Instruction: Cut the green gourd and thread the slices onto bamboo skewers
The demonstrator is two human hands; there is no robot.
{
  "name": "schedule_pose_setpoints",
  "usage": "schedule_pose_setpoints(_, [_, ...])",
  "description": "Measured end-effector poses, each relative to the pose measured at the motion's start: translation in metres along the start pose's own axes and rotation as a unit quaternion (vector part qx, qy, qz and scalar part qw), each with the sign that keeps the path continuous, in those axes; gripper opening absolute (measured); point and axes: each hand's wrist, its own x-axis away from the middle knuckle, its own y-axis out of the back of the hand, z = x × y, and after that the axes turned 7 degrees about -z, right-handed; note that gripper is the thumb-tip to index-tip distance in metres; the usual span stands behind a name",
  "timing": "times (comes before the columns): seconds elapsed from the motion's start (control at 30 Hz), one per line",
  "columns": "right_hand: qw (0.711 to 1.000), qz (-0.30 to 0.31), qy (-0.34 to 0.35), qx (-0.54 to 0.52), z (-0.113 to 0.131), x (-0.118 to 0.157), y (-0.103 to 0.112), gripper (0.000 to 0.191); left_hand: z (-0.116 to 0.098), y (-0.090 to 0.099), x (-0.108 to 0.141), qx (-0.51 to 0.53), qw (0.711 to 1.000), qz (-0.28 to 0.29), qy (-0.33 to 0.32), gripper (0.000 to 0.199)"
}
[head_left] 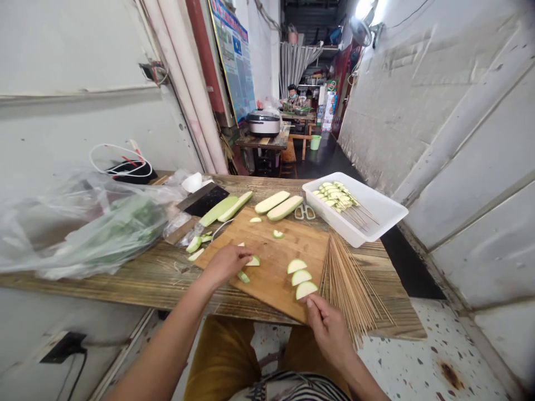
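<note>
My left hand (228, 263) reaches over the left part of the wooden cutting board (271, 262), its fingers pinched at a pale green half-round slice (253, 260). My right hand (328, 323) is closed at the board's front right edge, beside the nearest of three half-round slices (306, 289) in a row; a skewer in its fingers is too thin to make out. Right of the board, many bamboo skewers (349, 284) lie fanned out. Small slices (278, 234) lie farther back on the board. Behind it rest halved gourds (271, 202).
A white plastic tray (382, 209) at the back right holds skewered slices (336, 196). Green-handled scissors (305, 211) lie beside it. Plastic bags (104, 228) of greens and a dark cleaver blade (204, 199) are on the left. Far back, a person (292, 97) sits at another table.
</note>
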Motion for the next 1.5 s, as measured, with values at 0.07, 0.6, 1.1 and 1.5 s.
schedule_pose_setpoints(0.07, [1.000, -0.001, -0.007, 0.002, 0.000, -0.002, 0.000, 0.033, -0.003, 0.003, 0.000, -0.010, 1.000, 0.004, 0.000, 0.030])
schedule_pose_setpoints(0.6, [0.999, 0.012, 0.006, 0.032, -0.006, -0.002, -0.008, 0.031, 0.016, -0.008, -0.109, -0.102, 0.986, -0.129, -0.006, 0.036])
schedule_pose_setpoints(1.1, [1.000, 0.009, 0.006, 0.021, -0.006, -0.002, -0.007, 0.032, 0.021, -0.008, -0.112, 0.069, 0.985, -0.155, 0.013, 0.026])
schedule_pose_setpoints(1.5, [0.999, 0.018, 0.009, 0.038, 0.003, -0.004, -0.005, 0.035, 0.067, 0.038, -0.004, 0.326, 0.904, -0.233, 0.150, 0.053])
